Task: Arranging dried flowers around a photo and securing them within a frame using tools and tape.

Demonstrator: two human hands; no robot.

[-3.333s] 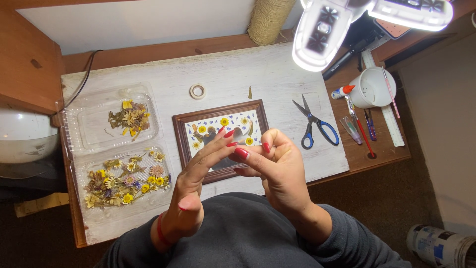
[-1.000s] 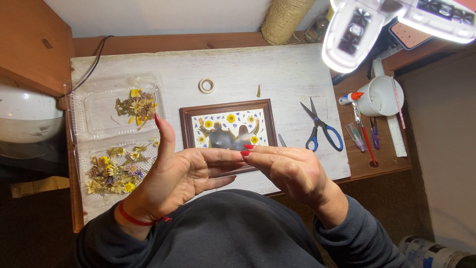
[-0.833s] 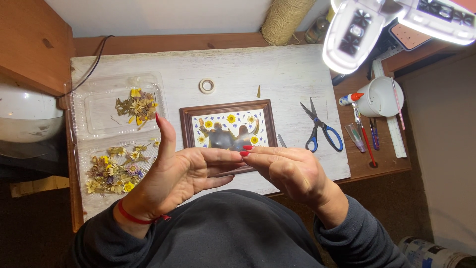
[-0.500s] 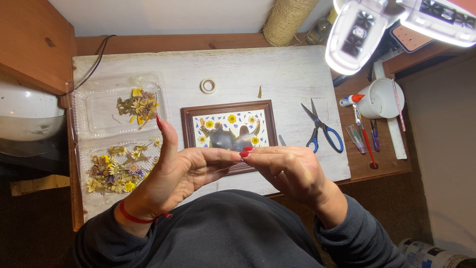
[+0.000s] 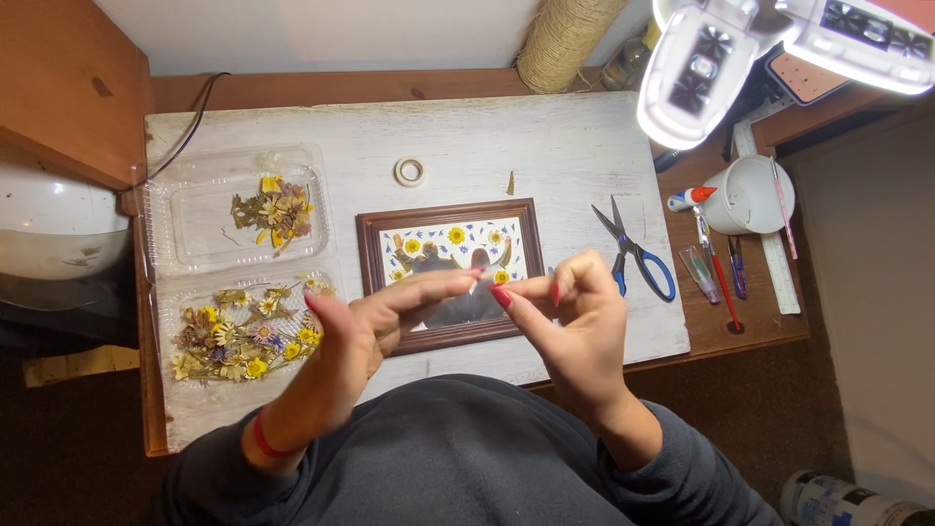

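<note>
My left hand (image 5: pixel 365 321) and my right hand (image 5: pixel 575 312) are raised over a brown wooden picture frame (image 5: pixel 368 255) that lies on the white board (image 5: pixel 545 146). Under its glass are pressed yellow flowers on a pale sheet. The fingertips of both hands meet above the frame's middle. My left thumb and forefinger pinch a small pale piece (image 5: pixel 483 281), too small to identify. My right thumb tip touches it, with the other fingers curled. The hands hide the frame's lower middle.
Two clear plastic trays of dried flowers (image 5: pixel 263 209) (image 5: pixel 239 336) lie at the left. A small tape roll (image 5: pixel 410 171) sits behind the frame, and blue-handled scissors (image 5: pixel 638 255) to its right. A white cup (image 5: pixel 745 195), pens, a ruler, a twine spool (image 5: pixel 565 39) and a lamp head (image 5: pixel 696 73) are at the right.
Since the oldest frame my left hand has turned from the frame's left side to reach across it. Over the last second the hands have barely moved, fingertips still together.
</note>
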